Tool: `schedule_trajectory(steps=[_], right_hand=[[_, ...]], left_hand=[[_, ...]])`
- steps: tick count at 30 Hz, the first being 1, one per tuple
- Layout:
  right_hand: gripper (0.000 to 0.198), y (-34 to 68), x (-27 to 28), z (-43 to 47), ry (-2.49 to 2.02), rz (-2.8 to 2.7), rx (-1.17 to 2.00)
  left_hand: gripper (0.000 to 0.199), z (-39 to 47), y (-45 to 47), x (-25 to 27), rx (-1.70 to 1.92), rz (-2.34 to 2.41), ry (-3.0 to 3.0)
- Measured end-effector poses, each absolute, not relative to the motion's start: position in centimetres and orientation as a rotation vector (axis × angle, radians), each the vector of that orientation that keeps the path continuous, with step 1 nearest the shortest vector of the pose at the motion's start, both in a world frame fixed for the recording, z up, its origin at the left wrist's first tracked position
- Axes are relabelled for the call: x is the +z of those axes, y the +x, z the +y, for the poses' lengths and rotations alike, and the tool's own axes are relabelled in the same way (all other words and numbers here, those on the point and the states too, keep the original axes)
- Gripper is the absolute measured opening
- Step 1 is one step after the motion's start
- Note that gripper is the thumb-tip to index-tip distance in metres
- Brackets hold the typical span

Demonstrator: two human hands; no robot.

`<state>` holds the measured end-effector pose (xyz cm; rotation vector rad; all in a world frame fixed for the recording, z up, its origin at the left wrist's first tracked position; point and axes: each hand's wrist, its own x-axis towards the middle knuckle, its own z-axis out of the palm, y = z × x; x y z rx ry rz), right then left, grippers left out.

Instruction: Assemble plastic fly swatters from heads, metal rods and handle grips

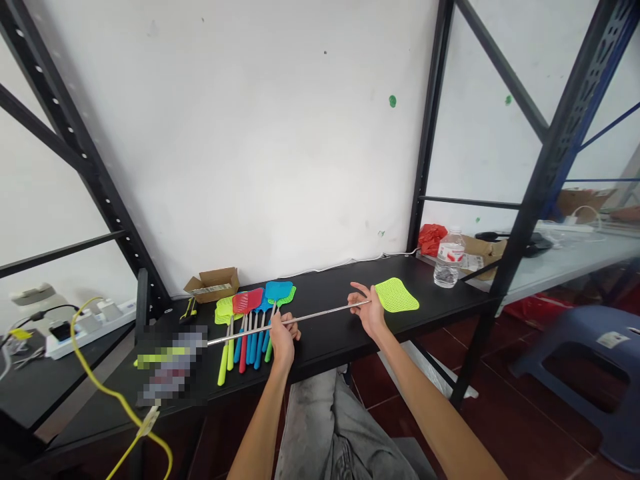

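A fly swatter with a yellow-green mesh head and a long thin metal rod is stretched out level above the black table. My left hand is closed round the middle of the rod. Close to the head, my right hand pinches the rod, some of its fingers stretched out. The rod's far left end reaches a blurred-out patch, where a yellow-green handle partly shows. Just behind and left of my left hand lie several more fly swatters with red, blue, green and yellow-green heads, their handles toward me.
On the black table, an open cardboard box stands at the back left. A water bottle and a red plastic bag are at the right. A yellow cable crosses near a power strip. Black rack posts frame the table.
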<state>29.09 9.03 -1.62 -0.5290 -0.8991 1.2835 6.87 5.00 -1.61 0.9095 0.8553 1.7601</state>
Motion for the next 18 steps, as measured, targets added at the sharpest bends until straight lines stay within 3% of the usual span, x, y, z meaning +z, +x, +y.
schedule_trajectory(steps=[18], right_hand=[[0.059,28.74,-1.10,8.23,-0.458,-1.021,1.438]], left_hand=[[0.048,4.74,6.95,-1.55,1.643,0.804,0.982]])
